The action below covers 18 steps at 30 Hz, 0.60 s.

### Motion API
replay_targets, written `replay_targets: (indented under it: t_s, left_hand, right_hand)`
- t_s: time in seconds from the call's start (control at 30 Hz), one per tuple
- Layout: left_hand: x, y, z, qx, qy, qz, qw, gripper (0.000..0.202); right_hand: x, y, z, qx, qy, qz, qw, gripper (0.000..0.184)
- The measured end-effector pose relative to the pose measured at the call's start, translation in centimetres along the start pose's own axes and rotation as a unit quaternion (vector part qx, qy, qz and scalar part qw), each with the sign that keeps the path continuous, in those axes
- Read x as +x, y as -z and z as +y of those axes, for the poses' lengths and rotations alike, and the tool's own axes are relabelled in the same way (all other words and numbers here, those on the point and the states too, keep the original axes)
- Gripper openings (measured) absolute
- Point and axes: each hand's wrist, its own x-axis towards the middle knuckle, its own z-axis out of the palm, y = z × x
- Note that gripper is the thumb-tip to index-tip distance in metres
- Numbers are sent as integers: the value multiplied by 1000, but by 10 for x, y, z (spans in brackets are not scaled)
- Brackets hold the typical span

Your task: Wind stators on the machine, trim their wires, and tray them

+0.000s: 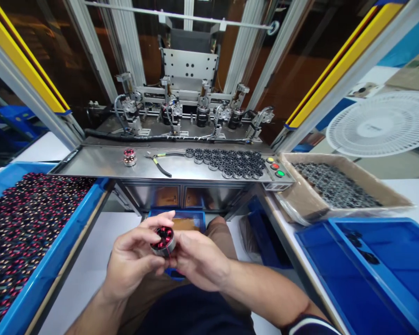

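Between my two hands, above my lap, is a motor stator (164, 240) with red windings and a grey metal rim. My left hand (132, 253) grips it from the left, thumb below and fingers over the top. From the right, my right hand (202, 258) closes on its lower side, where a thin red wire hangs down; some of these fingertips are hidden behind the part. Two more wound stators (129, 158) sit at the left of the metal shelf (146, 168), beside cutting pliers (160, 163) with green-and-black handles. Many dark rings (230, 160) are grouped on the shelf's right.
A machine fixture (202, 114) stands behind the shelf. Push buttons (275, 166) are at its right end. A blue bin (101, 186) of wound stators lies left. At right are a carton (321, 204) of dark parts, blue trays (335, 279) and a white fan (377, 123).
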Motion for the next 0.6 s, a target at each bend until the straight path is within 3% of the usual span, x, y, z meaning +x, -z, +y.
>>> replay_targets:
  t_s: [0.07, 0.13, 0.2, 0.27, 0.33, 0.47, 0.6]
  left_hand:
    - [0, 0, 3, 40, -12, 12, 999, 44]
    - [-2, 0, 7, 108, -29, 76, 991, 65]
    - [-6, 0, 12, 192, -16, 106, 975, 65]
    - [-10, -1, 16, 250, 26, 71, 965, 50]
    - [-12, -4, 19, 253, 59, 34, 965, 45]
    - [-11, -10, 22, 255, 65, 18, 964, 42]
    - [-11, -9, 21, 320, 0, 28, 947, 43]
  right_hand:
    - [2, 4, -1, -43, 33, 10, 998, 46]
    - [3, 9, -6, -177, 155, 48, 971, 44]
    - [1, 13, -13, -356, 313, 78, 877, 43]
    - [-2, 16, -19, -483, 412, 68, 770, 43]
    - [-4, 17, -22, -537, 444, 44, 716, 44]
    - [-7, 16, -23, -565, 448, 31, 692, 49]
    - [-10, 15, -29, -532, 448, 8, 719, 47]
